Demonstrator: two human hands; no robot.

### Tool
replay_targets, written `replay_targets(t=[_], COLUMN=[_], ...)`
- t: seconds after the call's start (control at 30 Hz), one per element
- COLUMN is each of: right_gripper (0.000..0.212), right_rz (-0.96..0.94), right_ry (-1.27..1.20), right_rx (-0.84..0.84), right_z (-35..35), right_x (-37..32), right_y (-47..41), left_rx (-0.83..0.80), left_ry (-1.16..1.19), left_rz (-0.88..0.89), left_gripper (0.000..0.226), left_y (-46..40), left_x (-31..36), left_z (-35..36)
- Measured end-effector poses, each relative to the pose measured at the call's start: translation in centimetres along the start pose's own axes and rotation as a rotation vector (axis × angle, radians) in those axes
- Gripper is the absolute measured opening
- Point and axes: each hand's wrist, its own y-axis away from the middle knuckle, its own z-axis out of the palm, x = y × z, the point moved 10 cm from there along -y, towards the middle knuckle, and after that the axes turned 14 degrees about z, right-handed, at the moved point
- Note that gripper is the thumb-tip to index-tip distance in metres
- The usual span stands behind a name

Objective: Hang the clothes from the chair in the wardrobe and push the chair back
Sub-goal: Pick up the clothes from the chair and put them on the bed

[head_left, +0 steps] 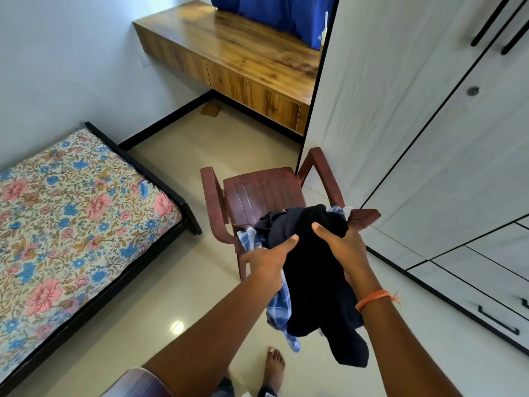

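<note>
A dark red plastic chair stands on the tiled floor beside the wardrobe, its seat bare. Over the chair's back edge I hold a bundle of clothes: a black garment on top and a blue checked shirt under it, both hanging down toward the floor. My left hand grips the bundle from the left, thumb on top. My right hand grips it from the right; an orange thread band sits on that wrist. The wardrobe doors are closed, with black handles.
A bed with a floral mattress fills the left side. A wooden wall-mounted desk runs along the far wall, a blue curtain above it. My bare foot is on the floor below the clothes. Wardrobe drawers sit low on the right.
</note>
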Motion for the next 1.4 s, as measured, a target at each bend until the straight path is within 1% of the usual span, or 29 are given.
replay_targets(t=[0.03,0.07,0.13,0.17,0.2,0.23,0.27,0.3,0.33,0.4,0.43,0.5,0.53,0.57,0.6,0.67,0.7,0.77,0.8,0.87,0.93,1.0,1.07,1.1,1.17,1.23,1.33,1.37,1.4], right_gripper=[0.086,0.087,0.087,0.086,0.084,0.079,0.074,0.069,0.067,0.069,0.072,0.069,0.065,0.062,0.059,0.051,0.048,0.048,0.052,0.060,0.064,0.071,0.089,0.096,0.095,0.093,0.086,0.082,0.077], right_rz=[0.002,0.006,0.024,0.046,0.068,0.080,0.088,0.096,0.095,0.085,0.076,0.047,0.031,0.014,-0.007,-0.043,-0.067,-0.111,-0.134,-0.195,-0.254,-0.298,-0.320,-0.334,-0.396,-0.426,-0.443,-0.439,-0.433], right_ry=[-0.030,-0.056,-0.098,-0.126,-0.153,-0.175,-0.193,-0.207,-0.214,-0.208,-0.210,-0.232,-0.244,-0.252,-0.257,-0.279,-0.286,-0.290,-0.291,-0.302,-0.321,-0.302,-0.263,-0.253,-0.234,-0.220,-0.235,-0.242,-0.249], right_rx=[-0.012,-0.019,-0.026,-0.035,-0.048,-0.058,-0.068,-0.085,-0.101,-0.117,-0.121,-0.133,-0.143,-0.152,-0.160,-0.166,-0.169,-0.177,-0.184,-0.202,-0.223,-0.253,-0.265,-0.288,-0.334,-0.362,-0.481,-0.533,-0.590], right_z=[0.2,0.4,0.7,0.8,1.0,1.1,1.1,1.2,1.3,1.4,1.4,1.3,1.2,1.2,1.1,0.9,0.9,1.1,1.5,2.6,4.6,7.8,11.5,13.7,18.4,22.8,31.2,33.7,36.9], right_x=[0.0,0.1,0.8,1.5,2.0,2.5,2.9,3.1,3.1,2.8,2.4,1.3,0.6,-0.1,-0.9,-2.8,-3.8,-6.0,-7.2,-9.6,-12.1,-14.8,-17.2,-18.4,-21.0,-23.2,-25.7,-26.2,-26.8], right_y=[0.1,0.4,0.7,0.9,1.1,1.2,1.2,1.3,1.2,1.2,1.2,1.3,1.5,1.7,2.1,3.0,3.6,4.6,5.2,6.3,7.4,8.7,10.1,10.8,12.8,15.0,19.4,20.7,22.3], left_rx=[-0.025,-0.074,-0.159,-0.185,-0.223,-0.211,-0.179,-0.152,-0.150,-0.121,-0.127,-0.130,-0.116,-0.106,-0.100,-0.107,-0.122,-0.161,-0.186,-0.245,-0.255,-0.193,-0.113,-0.061,0.015,0.071,0.132,0.148,0.158], left_ry=[-0.002,0.036,0.084,0.044,0.018,-0.025,-0.051,-0.053,-0.059,-0.102,-0.132,-0.171,-0.199,-0.237,-0.264,-0.246,-0.222,-0.159,-0.132,-0.091,-0.042,-0.013,-0.013,-0.008,0.018,0.055,0.147,0.166,0.193], left_rz=[-0.075,-0.124,-0.113,-0.106,-0.102,-0.088,-0.058,-0.023,0.007,0.094,0.141,0.243,0.281,0.306,0.351,0.427,0.429,0.426,0.429,0.454,0.478,0.496,0.533,0.567,0.619,0.649,0.692,0.699,0.705], left_gripper=[0.139,0.130,0.084,0.079,0.094,0.115,0.130,0.134,0.132,0.126,0.114,0.075,0.065,0.063,0.068,0.090,0.093,0.080,0.072,0.066,0.063,0.049,0.030,0.028,0.030,0.040,0.073,0.077,0.072], left_y=[0.2,0.1,0.6,0.6,0.6,-0.2,-1.6,-4.4,-5.2,-2.1,-0.7,0.5,0.5,0.9,1.0,1.4,1.2,1.7,1.8,2.1,2.4,2.7,2.7,2.7,2.3,1.8,0.5,0.3,0.0], left_x=[-0.4,-0.7,-0.4,-0.7,-1.0,-1.8,-2.9,-4.6,-5.0,-1.9,-0.3,2.2,3.1,4.0,5.0,6.6,7.0,8.5,9.4,11.4,13.6,15.4,17.1,18.0,19.8,21.4,23.2,23.5,23.8], left_z=[-0.1,0.2,0.7,0.6,0.7,0.6,0.3,0.2,0.1,-0.9,-1.3,-1.6,-1.7,-2.0,-2.2,-2.5,-2.6,-3.2,-3.6,-4.8,-7.3,-10.8,-14.8,-17.3,-22.6,-27.9,-36.8,-39.3,-42.3])
